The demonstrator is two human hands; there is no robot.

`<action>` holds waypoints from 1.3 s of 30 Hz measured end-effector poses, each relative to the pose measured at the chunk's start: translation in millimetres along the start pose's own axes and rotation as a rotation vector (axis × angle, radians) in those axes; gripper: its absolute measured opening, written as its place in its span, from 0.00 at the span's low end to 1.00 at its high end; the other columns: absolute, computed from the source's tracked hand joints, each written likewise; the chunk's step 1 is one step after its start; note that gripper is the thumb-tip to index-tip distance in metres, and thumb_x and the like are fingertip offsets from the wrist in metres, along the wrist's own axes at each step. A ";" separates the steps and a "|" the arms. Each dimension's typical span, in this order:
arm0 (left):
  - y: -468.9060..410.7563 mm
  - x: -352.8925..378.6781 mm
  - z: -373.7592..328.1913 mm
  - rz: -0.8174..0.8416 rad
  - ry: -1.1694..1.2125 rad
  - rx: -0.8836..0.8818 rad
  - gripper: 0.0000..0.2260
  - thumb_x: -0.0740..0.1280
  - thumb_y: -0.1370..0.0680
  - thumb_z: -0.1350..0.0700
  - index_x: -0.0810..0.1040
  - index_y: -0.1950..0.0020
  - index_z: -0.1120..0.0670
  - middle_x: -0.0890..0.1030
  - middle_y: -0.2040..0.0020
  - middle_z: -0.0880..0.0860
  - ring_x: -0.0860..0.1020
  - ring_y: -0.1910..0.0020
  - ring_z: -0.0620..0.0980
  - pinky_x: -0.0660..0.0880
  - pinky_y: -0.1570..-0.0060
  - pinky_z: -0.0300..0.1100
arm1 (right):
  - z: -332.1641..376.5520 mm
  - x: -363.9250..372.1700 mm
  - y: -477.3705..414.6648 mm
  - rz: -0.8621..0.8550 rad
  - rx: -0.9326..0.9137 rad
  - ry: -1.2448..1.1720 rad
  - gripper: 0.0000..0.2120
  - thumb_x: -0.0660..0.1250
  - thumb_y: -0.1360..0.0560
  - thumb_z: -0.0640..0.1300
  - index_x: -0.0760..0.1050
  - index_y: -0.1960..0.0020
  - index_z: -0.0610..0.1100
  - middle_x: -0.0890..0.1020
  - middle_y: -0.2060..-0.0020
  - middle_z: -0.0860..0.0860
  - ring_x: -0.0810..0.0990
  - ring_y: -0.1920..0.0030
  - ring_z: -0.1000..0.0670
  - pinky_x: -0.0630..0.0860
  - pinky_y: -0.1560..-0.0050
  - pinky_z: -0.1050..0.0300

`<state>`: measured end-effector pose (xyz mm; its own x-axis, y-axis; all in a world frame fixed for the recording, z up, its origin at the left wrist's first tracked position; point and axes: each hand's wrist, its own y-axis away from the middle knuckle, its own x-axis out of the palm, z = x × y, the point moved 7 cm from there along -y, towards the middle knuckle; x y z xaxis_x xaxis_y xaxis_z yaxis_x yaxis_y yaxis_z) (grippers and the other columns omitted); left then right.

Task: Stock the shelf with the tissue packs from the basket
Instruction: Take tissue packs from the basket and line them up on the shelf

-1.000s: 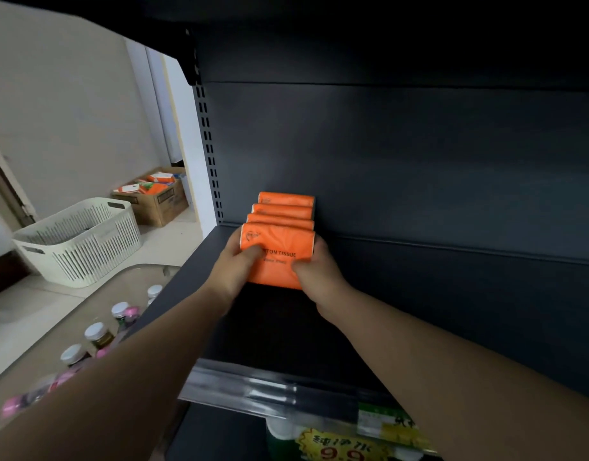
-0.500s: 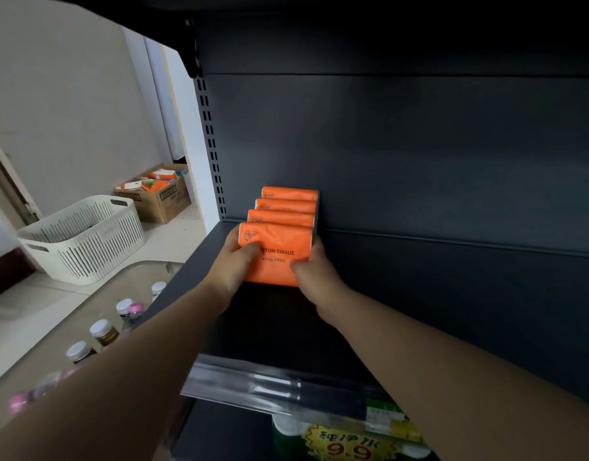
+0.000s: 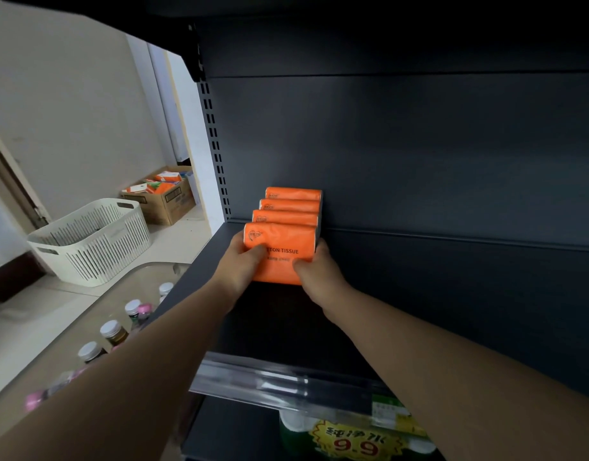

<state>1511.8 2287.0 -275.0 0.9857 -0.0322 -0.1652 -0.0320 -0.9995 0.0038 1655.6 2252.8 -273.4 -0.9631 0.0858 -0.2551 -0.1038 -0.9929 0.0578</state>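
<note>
Several orange tissue packs stand in a row front to back at the left end of the dark shelf (image 3: 419, 294). The front tissue pack (image 3: 283, 251), printed "TISSUE", stands upright against the pack behind it. My left hand (image 3: 243, 264) grips its left side with the thumb on its face. At the pack's right side, my right hand (image 3: 316, 271) has its thumb on the lower front. The other tissue packs (image 3: 291, 207) line up behind, reaching the back panel. The white slatted basket (image 3: 93, 241) sits on the floor to the left; its inside looks empty.
A cardboard box (image 3: 166, 201) with orange and white packs stands behind the basket. Capped bottles (image 3: 113, 331) sit under a clear cover at lower left. A clear price rail (image 3: 286, 384) edges the shelf front, with a yellow 9.9 price tag (image 3: 356, 444) below.
Both hands have pushed the front pack slightly further back against the row. The grip is the same.
</note>
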 end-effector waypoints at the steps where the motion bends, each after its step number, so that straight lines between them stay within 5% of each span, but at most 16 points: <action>1: 0.9 -0.7 -0.3 -0.001 -0.014 0.002 0.19 0.61 0.21 0.58 0.65 0.30 0.50 0.75 0.50 0.44 0.73 0.53 0.40 0.68 0.59 0.37 | 1.2 -1.1 0.5 -0.011 -0.009 0.001 0.23 0.61 0.22 0.39 0.60 0.29 0.47 0.74 0.38 0.48 0.74 0.50 0.54 0.68 0.57 0.61; 8: 7.9 -5.9 -9.5 -0.018 -0.174 0.093 0.21 0.67 0.23 0.56 0.65 0.33 0.48 0.76 0.44 0.47 0.74 0.39 0.52 0.71 0.47 0.43 | 16.1 -9.5 6.3 -0.084 -0.117 0.156 0.34 0.68 0.26 0.43 0.56 0.25 0.43 0.68 0.31 0.46 0.70 0.33 0.47 0.71 0.37 0.51; 13: 18.5 -13.7 -31.8 -0.133 -0.554 0.238 0.41 0.71 0.26 0.52 0.48 0.21 0.50 0.60 0.24 0.54 0.59 0.25 0.55 0.60 0.28 0.57 | 26.1 -18.5 21.2 -0.091 -0.187 0.438 0.45 0.68 0.25 0.49 0.38 0.22 0.44 0.43 0.22 0.47 0.44 0.23 0.47 0.50 0.25 0.50; 19: 42.2 -2.2 -57.6 -0.211 -0.970 0.356 0.39 0.66 0.26 0.48 0.47 0.21 0.48 0.51 0.21 0.52 0.46 0.22 0.54 0.46 0.26 0.59 | 38.6 -24.3 47.9 -0.081 -0.343 0.797 0.42 0.63 0.24 0.53 0.36 0.23 0.49 0.39 0.23 0.48 0.39 0.23 0.45 0.44 0.25 0.40; 25: 80.3 18.8 -69.4 -0.203 -1.249 0.463 0.35 0.61 0.23 0.46 0.46 0.21 0.49 0.50 0.21 0.53 0.44 0.22 0.55 0.45 0.26 0.61 | 39.8 -35.5 77.6 -0.062 -0.377 0.933 0.38 0.59 0.22 0.56 0.38 0.22 0.50 0.38 0.23 0.50 0.37 0.23 0.47 0.41 0.25 0.40; 39: 208.7 79.4 -21.2 -0.013 -1.283 0.498 0.35 0.65 0.26 0.47 0.56 0.22 0.53 0.55 0.21 0.55 0.49 0.22 0.56 0.48 0.27 0.60 | -25.0 -80.4 192.4 0.016 -0.384 1.171 0.37 0.57 0.21 0.56 0.39 0.22 0.47 0.38 0.23 0.50 0.37 0.23 0.49 0.40 0.25 0.42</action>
<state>1586.8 2075.8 -266.4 0.1533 0.2728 -0.9498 -0.3480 -0.8847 -0.3103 1719.3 2052.8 -265.9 -0.1397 0.1443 -0.9796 0.1759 -0.9700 -0.1679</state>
